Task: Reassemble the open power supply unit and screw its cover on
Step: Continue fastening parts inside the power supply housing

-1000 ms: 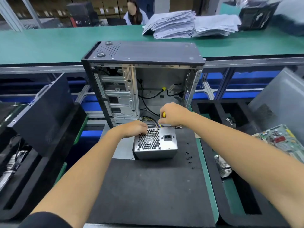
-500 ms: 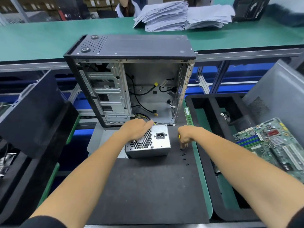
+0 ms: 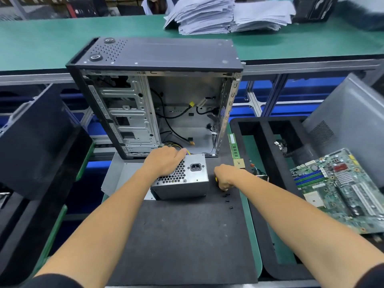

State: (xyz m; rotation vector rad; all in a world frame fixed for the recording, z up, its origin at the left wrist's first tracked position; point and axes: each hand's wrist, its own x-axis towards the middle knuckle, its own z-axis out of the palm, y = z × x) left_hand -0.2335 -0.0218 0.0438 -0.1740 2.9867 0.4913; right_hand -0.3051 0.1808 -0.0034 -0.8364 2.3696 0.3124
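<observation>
Down from the PSU's (image 3: 182,179) far edge comes our right hand (image 3: 225,177), yellow-handled driver tucked in its curled fingers, now dipping onto the screws (image 3: 227,197) on the mat (image 3: 187,235) while our left hand (image 3: 166,161) lies over the PSU's top, so cover-fastening looks underway.

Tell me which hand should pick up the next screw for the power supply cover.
The right hand. It is already down at the loose black screws on the mat, apparently with a yellow-handled tool in its grip. The left hand rests on the power supply, steadying it, and sits farther from the screws.
</observation>
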